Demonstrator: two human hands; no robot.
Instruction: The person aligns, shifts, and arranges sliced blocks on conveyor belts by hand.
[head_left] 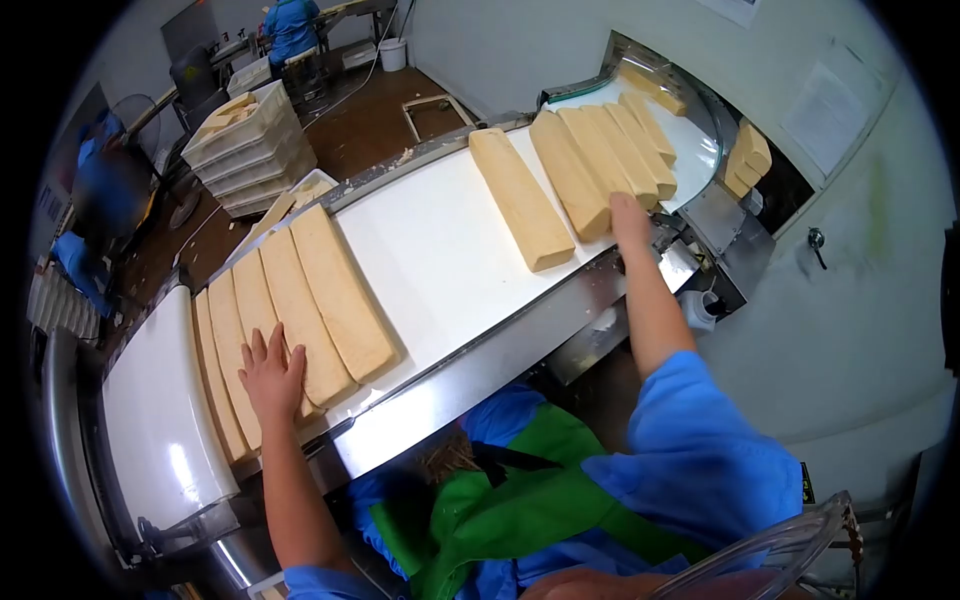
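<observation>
My left hand lies with fingers spread on the near part of a row of long, pale yellow bread loaves at the left of the white conveyor belt. These loaves lie side by side, touching. On the right, my right hand is closed at the near end of another bread loaf; its fingertips are partly hidden. More loaves lie close together just beyond that hand. A single loaf rests between the two groups, with belt surface showing on both sides of it.
The white belt has a metal edge along my side and curves away at the right end. Stacked white crates stand behind it. Several loaves sit in a wall opening. Two people in blue are in the background.
</observation>
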